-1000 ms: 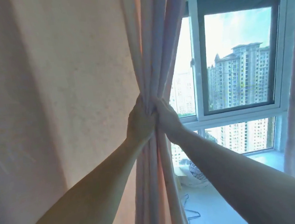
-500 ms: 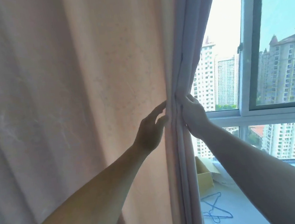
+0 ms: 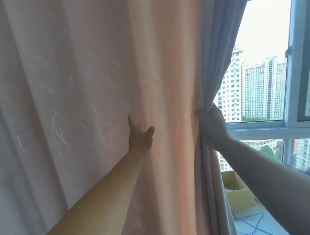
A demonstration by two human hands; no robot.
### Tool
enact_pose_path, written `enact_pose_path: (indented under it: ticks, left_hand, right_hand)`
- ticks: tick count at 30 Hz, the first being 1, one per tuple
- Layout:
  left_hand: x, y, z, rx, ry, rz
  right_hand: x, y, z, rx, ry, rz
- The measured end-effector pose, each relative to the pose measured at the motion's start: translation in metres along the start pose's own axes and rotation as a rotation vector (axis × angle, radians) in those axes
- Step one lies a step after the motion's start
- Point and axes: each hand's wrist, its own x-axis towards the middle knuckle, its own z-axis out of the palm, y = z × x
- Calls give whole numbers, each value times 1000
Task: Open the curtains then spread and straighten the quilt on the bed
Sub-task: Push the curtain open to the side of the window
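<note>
Right hand (image 3: 212, 124) grips the gathered edge of the pink fabric curtain (image 3: 81, 87), centre-right of frame. Left hand (image 3: 140, 136), fingers extended, reaches against the curtain. No legible writing.

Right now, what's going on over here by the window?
A person is pulling a pink curtain aside to let daylight in. Their right hand grips the curtain's bunched edge, while the left hand lies open with spread fingers against the hanging fabric. The window is uncovered only on the right, with tower blocks outside; the curtain covers the rest of the view. A cardboard box sits on the sill below. No bed or quilt is in view.
</note>
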Motion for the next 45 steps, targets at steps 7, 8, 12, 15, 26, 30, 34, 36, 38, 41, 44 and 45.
enact_pose_path:
  ticks: [7,8,12,15,26,30,34,36,38,41,44,45]
  left_hand:
    - [16,-10,-1,-247,-360,73]
    - [17,-11,-3,-303,-389,88]
    - [2,-2,0,-533,-554,71]
    - [-5,-7,1,-519,-568,193]
    - [63,-58,-141,219,568,216]
    - [90,-72,-188,83,521,158]
    - [87,-79,-203,31,378,223]
    - [77,-74,-200,-20,279,274]
    - [68,-69,-201,-55,192,309]
    - [65,-66,-206,-118,113,308]
    - [71,-70,-214,-210,1,313]
    - [74,-70,-217,-214,-16,305]
  right_hand:
    - [-7,-6,55,129,3,136]
    - [-8,-5,61,154,11,136]
    - [-14,-2,83,148,-49,72]
    - [-14,-4,109,-28,-77,8]
    - [-13,-14,216,-94,-326,29]
    - [-24,-21,257,-73,-430,-28]
    - [-27,-14,275,-130,-435,-71]
    - [-28,-15,280,-153,-400,-125]
    - [-31,-15,290,-110,-389,-142]
    - [-38,-14,306,-10,-414,-91]
    - [-42,-4,322,112,-495,-97]
    - [-43,-1,329,139,-526,-105]
